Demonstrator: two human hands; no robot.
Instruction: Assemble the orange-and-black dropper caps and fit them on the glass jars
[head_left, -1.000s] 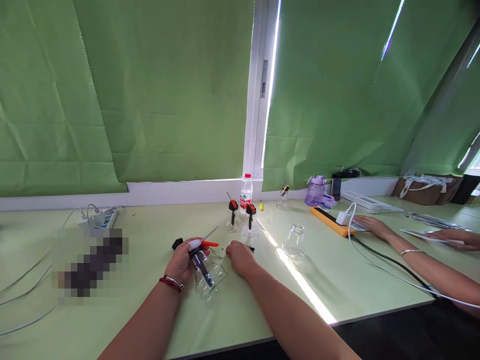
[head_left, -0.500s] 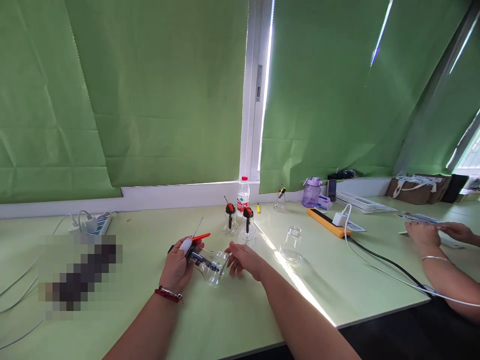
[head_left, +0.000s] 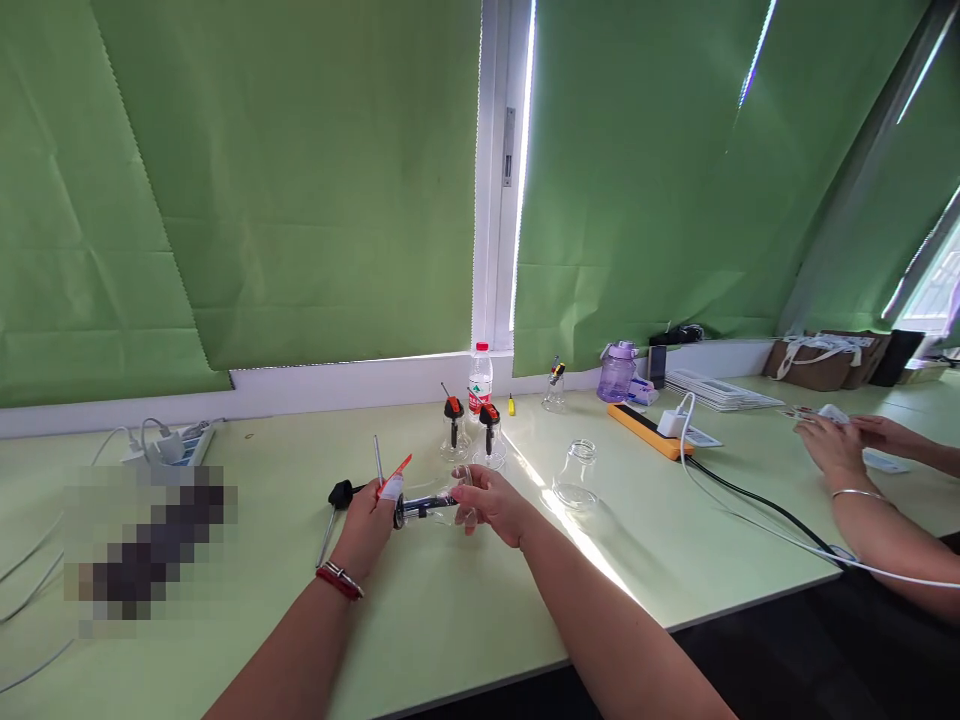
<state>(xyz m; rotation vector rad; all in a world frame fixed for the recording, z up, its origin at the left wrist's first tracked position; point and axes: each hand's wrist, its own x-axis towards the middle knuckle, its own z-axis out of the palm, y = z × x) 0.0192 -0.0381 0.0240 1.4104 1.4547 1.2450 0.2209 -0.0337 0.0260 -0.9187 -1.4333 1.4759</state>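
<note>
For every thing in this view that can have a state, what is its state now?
Held glass bottle, sideways, in left hand and right hand
Bare glass bottle, upright, no top
Water bottle, upright, red cap on
Purple bottle, upright, lid on
Orange power strip, white charger plugged in
Green blinds, lowered

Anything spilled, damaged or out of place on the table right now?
Only a tiny loop looks stray, lying by itself near the white power strip. I see no spill, nor cracks in the held glass jar.
</note>
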